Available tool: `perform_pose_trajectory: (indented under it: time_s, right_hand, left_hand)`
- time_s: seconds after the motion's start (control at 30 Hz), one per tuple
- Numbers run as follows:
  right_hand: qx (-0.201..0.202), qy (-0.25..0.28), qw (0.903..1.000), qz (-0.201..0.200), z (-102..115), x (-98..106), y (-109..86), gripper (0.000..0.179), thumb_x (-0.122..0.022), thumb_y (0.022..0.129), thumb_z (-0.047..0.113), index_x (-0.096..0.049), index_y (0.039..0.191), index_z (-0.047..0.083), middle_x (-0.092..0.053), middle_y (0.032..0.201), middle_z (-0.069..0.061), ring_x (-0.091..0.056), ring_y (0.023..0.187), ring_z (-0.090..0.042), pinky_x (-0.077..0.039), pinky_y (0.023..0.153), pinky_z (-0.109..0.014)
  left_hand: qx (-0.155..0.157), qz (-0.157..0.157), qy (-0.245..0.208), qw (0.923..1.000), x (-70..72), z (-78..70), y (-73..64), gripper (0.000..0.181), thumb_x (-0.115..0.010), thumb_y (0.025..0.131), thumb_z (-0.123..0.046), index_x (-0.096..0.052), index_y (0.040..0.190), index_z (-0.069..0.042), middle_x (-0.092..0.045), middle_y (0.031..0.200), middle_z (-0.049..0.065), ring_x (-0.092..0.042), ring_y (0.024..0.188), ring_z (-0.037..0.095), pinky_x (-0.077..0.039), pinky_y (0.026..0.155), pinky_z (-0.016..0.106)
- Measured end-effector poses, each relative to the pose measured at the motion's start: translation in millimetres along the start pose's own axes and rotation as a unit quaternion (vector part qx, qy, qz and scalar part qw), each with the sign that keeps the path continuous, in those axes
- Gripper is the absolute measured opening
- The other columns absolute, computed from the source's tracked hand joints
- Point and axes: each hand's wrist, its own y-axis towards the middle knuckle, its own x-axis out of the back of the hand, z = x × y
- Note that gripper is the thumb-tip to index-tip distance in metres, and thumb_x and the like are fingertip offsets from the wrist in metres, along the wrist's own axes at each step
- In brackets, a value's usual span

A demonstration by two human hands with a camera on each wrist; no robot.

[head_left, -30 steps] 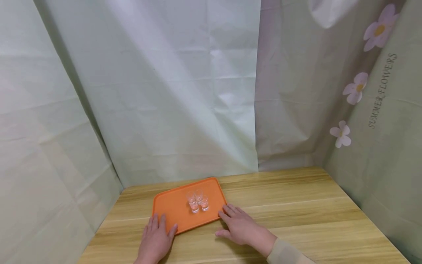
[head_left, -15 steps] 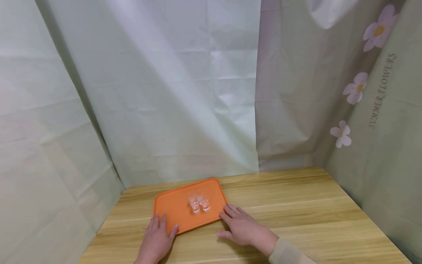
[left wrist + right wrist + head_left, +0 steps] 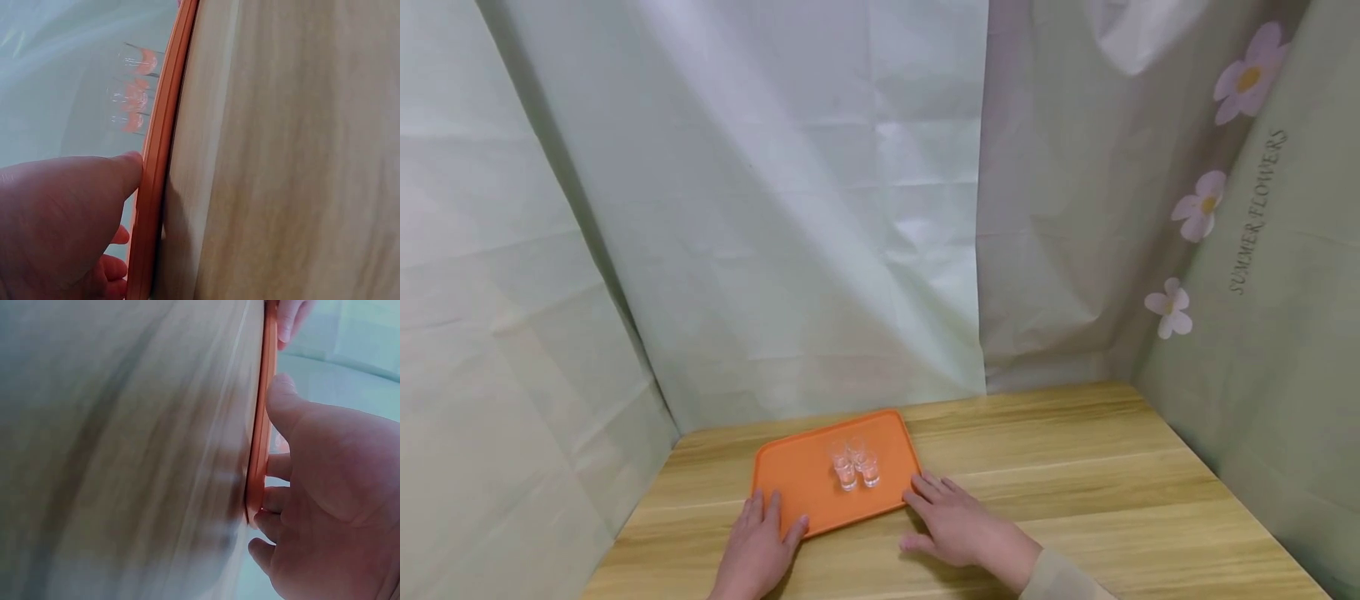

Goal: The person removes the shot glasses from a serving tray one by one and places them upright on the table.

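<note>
The flat orange tray (image 3: 812, 496) sits on the brown wooden table (image 3: 1045, 467), small clear glasses (image 3: 847, 477) already on it, with the loosely spread left hand (image 3: 754, 548) and right hand (image 3: 953, 523) touching its near corners, gripping nothing.

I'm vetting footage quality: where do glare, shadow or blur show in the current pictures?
Head view: fairly crisp, a pale sheen on the backdrop, soft shadow beneath the right hand, clear glasses faint against the orange tray; left wrist view: soft wood grain on the tabletop, a dark shadow beside the tray; right wrist view: tabletop grain smeared, bluish haze toward the bottom.
</note>
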Motion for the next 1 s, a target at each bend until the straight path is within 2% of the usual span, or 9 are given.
perform_pose_trajectory:
  time_s: [0.33, 0.5, 0.8, 1.0]
  right_hand:
    - [0.002, 0.003, 1.0000, -0.005, -3.4, 2.4, -13.2, 0.082, -0.060, 0.107, 0.066, -0.055, 0.161, 0.005, -0.043, 0.172, -0.020, -0.039, 0.160, -0.038, -0.035, 0.129, -0.056]
    - [0.000, 0.001, 1.0000, -0.003, -4.6, 3.5, -17.7, 0.082, -0.061, 0.106, 0.065, -0.056, 0.161, 0.004, -0.044, 0.171, -0.021, -0.040, 0.160, -0.038, -0.035, 0.129, -0.056]
    - [-0.003, 0.006, 1.0000, -0.006, -8.5, 2.8, -28.3, 0.082, -0.061, 0.106, 0.065, -0.056, 0.160, 0.004, -0.046, 0.170, -0.021, -0.041, 0.159, -0.039, -0.036, 0.128, -0.058]
    - [-0.013, 0.013, 0.9998, -0.003, -9.7, 5.7, -36.0, 0.082, -0.062, 0.106, 0.065, -0.056, 0.160, 0.004, -0.045, 0.170, -0.021, -0.040, 0.159, -0.040, -0.036, 0.128, -0.059]
  left_hand:
    - [-0.030, -0.034, -0.030, 0.9985, -3.6, -4.1, -2.1, 0.085, -0.065, 0.109, -0.053, -0.050, 0.151, 0.019, -0.035, 0.159, 0.051, -0.033, 0.151, 0.067, -0.031, 0.122, 0.076]
    - [-0.032, -0.024, -0.026, 0.9989, -3.2, -8.2, -2.2, 0.083, -0.064, 0.110, -0.051, -0.049, 0.154, 0.018, -0.033, 0.161, 0.050, -0.031, 0.153, 0.065, -0.030, 0.125, 0.073]
    - [-0.064, -0.050, -0.028, 0.9963, -6.4, -14.9, -3.3, 0.079, -0.071, 0.108, -0.046, -0.052, 0.151, 0.018, -0.039, 0.159, 0.049, -0.036, 0.152, 0.064, -0.035, 0.123, 0.071]
    - [-0.072, -0.051, -0.029, 0.9957, -9.5, -19.4, -1.4, 0.079, -0.072, 0.107, -0.046, -0.053, 0.152, 0.017, -0.041, 0.159, 0.048, -0.038, 0.151, 0.063, -0.036, 0.123, 0.070]
